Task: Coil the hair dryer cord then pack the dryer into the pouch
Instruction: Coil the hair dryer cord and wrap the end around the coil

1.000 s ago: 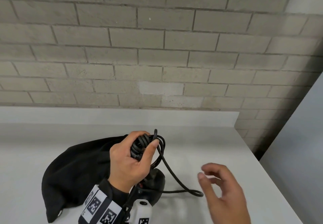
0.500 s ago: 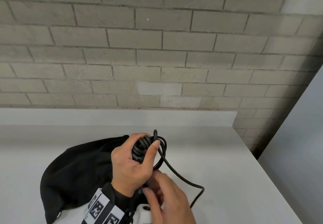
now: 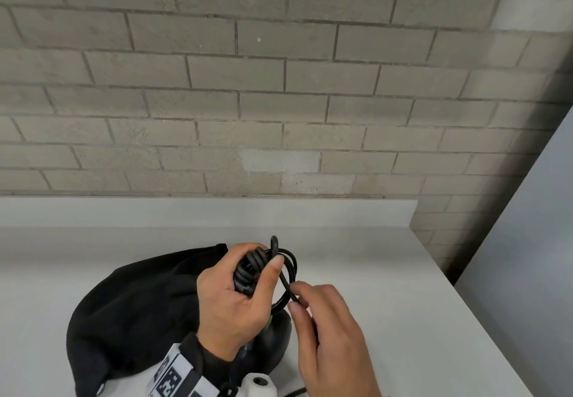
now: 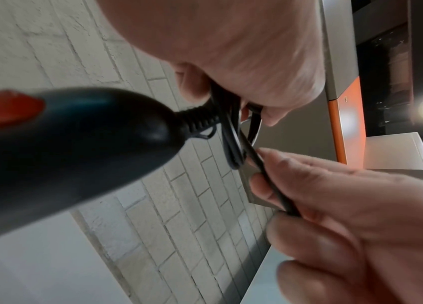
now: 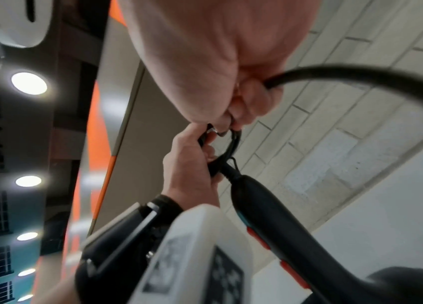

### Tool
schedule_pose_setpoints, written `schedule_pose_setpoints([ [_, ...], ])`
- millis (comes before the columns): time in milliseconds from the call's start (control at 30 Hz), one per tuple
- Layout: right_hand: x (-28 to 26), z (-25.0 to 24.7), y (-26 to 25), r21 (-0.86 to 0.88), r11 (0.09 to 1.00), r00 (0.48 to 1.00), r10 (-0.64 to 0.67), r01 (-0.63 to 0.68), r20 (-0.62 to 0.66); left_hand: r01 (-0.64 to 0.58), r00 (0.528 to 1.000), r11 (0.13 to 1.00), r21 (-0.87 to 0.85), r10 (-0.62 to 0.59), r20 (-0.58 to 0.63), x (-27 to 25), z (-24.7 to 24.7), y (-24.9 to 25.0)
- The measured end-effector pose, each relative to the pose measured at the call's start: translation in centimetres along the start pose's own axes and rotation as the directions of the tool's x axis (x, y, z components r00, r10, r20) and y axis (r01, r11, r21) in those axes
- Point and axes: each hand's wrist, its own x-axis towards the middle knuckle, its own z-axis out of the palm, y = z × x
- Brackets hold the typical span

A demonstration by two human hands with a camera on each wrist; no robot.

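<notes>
Low in the frame's centre, the left hand (image 3: 231,300) curls its fingers round the coiled cord (image 3: 248,269), the dryer (image 3: 274,334) hanging beneath. The right hand (image 3: 328,331) pinches the cord's loose strand. The black pouch (image 3: 130,309) lies on the counter (image 3: 387,288) at lower left.

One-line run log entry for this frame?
stage: coiling cord | left hand: holds coil | right hand: pinches loose cord | dryer: outside pouch
</notes>
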Motion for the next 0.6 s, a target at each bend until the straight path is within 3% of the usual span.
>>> schedule_pose_setpoints([
  [133,1.0,-1.4,-0.9,-0.176,0.983,0.999,-0.039,0.041,0.016,0.024,0.999,0.999,-0.033,-0.023,0.025,0.0,-0.2,0.1],
  [267,2.5,-3.3,-0.6,-0.204,0.964,0.985,-0.160,0.169,0.058,0.058,0.998,0.995,-0.076,-0.057,0.024,0.0,-0.5,0.2],
  [433,3.5,-4.6,0.2,-0.091,0.975,0.966,-0.185,0.203,0.179,0.053,0.998,0.996,-0.073,-0.052,0.017,0.0,-0.7,0.6],
  [600,4.0,-5.3,1.0,0.168,0.981,0.948,-0.141,0.096,0.284,0.075,0.994,0.994,-0.074,-0.068,0.088,0.0,-0.9,0.5],
])
